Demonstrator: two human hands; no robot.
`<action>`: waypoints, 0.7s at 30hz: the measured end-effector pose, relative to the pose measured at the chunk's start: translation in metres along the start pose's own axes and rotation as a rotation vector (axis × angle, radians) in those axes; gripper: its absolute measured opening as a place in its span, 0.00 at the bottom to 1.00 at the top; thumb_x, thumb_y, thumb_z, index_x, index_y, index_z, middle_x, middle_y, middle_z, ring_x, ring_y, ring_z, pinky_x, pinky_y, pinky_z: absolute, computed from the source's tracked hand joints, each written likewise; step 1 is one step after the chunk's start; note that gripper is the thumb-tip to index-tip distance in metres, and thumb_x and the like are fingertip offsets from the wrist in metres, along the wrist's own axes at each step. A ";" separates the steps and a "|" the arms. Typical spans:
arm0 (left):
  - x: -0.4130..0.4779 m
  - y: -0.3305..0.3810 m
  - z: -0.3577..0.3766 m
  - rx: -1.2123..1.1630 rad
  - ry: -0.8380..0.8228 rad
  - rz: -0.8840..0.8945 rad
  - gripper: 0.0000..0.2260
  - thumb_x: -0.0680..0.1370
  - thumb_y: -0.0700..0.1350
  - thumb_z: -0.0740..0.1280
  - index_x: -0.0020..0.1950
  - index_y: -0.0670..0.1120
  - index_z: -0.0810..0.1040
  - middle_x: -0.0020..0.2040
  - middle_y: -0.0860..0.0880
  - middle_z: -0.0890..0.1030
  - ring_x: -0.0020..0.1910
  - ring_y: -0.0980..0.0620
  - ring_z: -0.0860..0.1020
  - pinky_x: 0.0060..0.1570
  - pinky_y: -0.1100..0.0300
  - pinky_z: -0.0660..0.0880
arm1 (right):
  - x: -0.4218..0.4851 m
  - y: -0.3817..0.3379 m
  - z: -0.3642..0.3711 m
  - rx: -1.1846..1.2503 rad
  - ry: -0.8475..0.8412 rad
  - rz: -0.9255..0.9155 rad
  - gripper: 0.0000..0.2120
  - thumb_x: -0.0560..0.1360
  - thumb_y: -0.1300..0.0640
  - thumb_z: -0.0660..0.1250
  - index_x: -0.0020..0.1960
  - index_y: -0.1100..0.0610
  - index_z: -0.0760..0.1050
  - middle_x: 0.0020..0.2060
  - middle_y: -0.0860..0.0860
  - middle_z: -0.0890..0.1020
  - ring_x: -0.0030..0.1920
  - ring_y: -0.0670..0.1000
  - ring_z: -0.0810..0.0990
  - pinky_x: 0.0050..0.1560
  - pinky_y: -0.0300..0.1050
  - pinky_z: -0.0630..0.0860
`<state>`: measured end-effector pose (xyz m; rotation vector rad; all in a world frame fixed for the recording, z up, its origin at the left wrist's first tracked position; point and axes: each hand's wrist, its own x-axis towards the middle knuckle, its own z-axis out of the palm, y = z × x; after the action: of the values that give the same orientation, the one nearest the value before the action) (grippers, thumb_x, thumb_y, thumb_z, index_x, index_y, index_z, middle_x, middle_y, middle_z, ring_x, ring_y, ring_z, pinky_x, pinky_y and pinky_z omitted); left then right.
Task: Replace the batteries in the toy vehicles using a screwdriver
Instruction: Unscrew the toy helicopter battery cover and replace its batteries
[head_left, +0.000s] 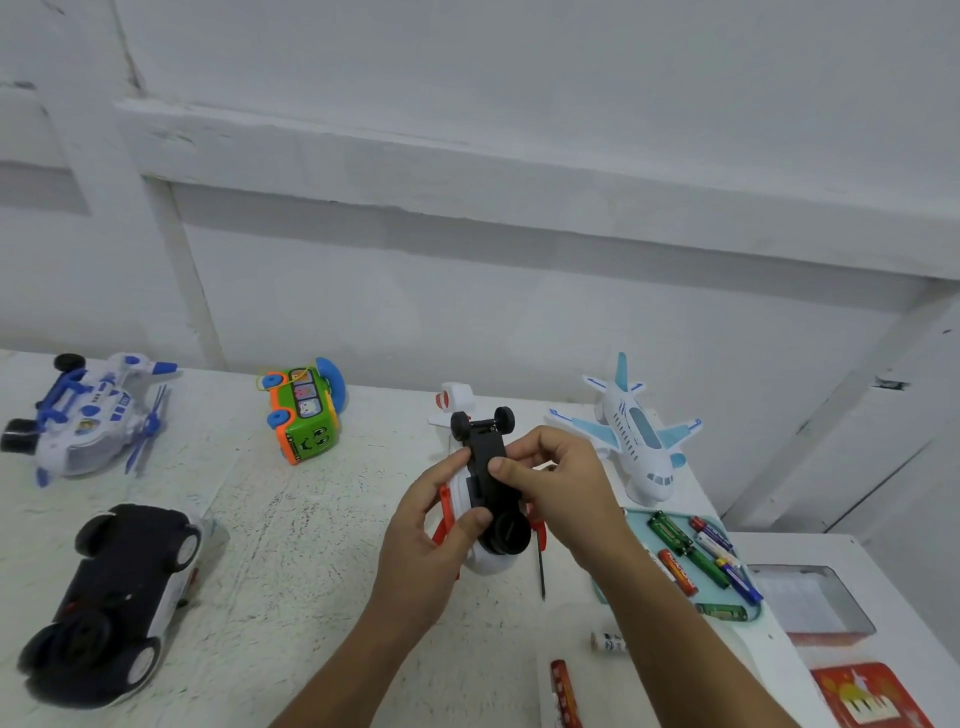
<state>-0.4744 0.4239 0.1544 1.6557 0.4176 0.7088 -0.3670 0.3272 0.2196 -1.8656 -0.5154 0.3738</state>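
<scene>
Taking the held toy as the dial's centre, a blue-and-white helicopter (88, 415) lies belly-up at ten o'clock on the white table (311, 545). A black-bottomed car (119, 597) rests wheels-up at eight o'clock. A green bus (306, 415) lies tipped on its side at eleven o'clock. None of them shows whether its cells have been changed. In the middle, the left hand (436, 525) grips the white-and-orange toy plane (483, 499), which is lifted off the table with its black underside facing up. The fingers wrap the left flank and the thumb presses near the big front wheel. The right hand (556, 483) curls round the same plane from three o'clock, its thumb and fingertips pinching the black belly panel. This looks like work at the battery hatch, though I cannot tell whether the cover is loose or fastened. A dark screwdriver (541, 571) shaft pokes out at five o'clock below the right palm. Its handle is hidden, so whether it is held or lying down is unclear. A white-and-blue airliner (636, 431) stands upright at two o'clock, seemingly untouched. At four o'clock a teal tray (635, 517) holds a stock of batteries (696, 556). Two loose cells, one white (608, 642) and one red (566, 691), lie at five o'clock, perhaps spent ones. Most of the job appears to remain.
</scene>
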 end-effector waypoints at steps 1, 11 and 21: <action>0.000 -0.001 0.000 0.001 -0.002 -0.002 0.25 0.76 0.38 0.70 0.63 0.64 0.70 0.62 0.67 0.72 0.59 0.74 0.70 0.50 0.81 0.67 | 0.001 0.000 0.000 0.004 -0.007 0.010 0.06 0.72 0.58 0.74 0.45 0.58 0.78 0.37 0.51 0.81 0.36 0.48 0.82 0.30 0.36 0.75; 0.002 -0.009 -0.002 -0.045 0.023 -0.074 0.23 0.77 0.38 0.68 0.62 0.64 0.71 0.61 0.64 0.74 0.57 0.71 0.73 0.48 0.77 0.72 | 0.026 0.010 -0.016 0.321 -0.283 0.225 0.05 0.74 0.63 0.71 0.50 0.61 0.80 0.33 0.51 0.80 0.28 0.47 0.74 0.28 0.41 0.72; 0.000 -0.010 -0.003 -0.014 0.036 -0.106 0.22 0.78 0.40 0.67 0.62 0.66 0.70 0.63 0.64 0.74 0.62 0.64 0.72 0.51 0.74 0.70 | 0.046 0.047 -0.008 -0.728 -0.181 0.074 0.17 0.77 0.55 0.66 0.65 0.55 0.72 0.55 0.54 0.76 0.47 0.49 0.77 0.52 0.39 0.73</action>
<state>-0.4752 0.4281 0.1451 1.5968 0.5218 0.6618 -0.3156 0.3308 0.1781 -2.5705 -0.7772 0.4430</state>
